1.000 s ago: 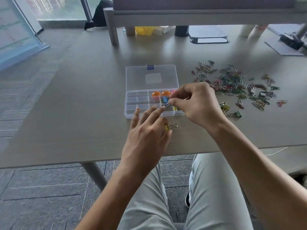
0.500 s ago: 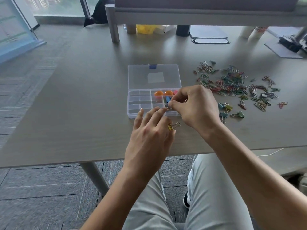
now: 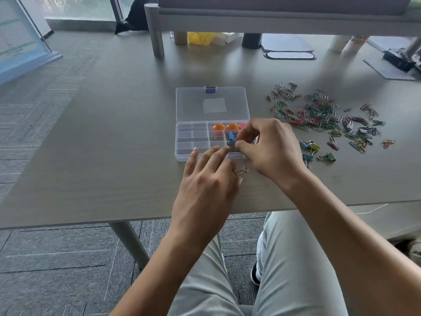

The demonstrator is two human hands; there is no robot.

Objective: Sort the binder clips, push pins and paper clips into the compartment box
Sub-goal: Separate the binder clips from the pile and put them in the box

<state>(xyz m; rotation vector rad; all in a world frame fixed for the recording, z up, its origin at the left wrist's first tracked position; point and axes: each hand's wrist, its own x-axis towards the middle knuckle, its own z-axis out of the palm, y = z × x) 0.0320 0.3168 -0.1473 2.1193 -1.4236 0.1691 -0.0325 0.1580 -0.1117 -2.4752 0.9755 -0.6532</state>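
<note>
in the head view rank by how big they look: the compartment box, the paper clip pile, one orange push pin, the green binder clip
1. paper clip pile
2. compartment box, lid included, fairly close to the pile
3. green binder clip
4. orange push pin, about alike with the clip, so unsure

right hand [image 3: 271, 147]: thumb and fingertips have eased slightly nearer over the clear plastic compartment box [image 3: 191, 144]
small blue binder clip [image 3: 232, 136]: more exposed

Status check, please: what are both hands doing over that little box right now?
Right hand pinching blue binder clip over compartment box. Left hand holding yellow binder clip. Nothing in the way.
</note>
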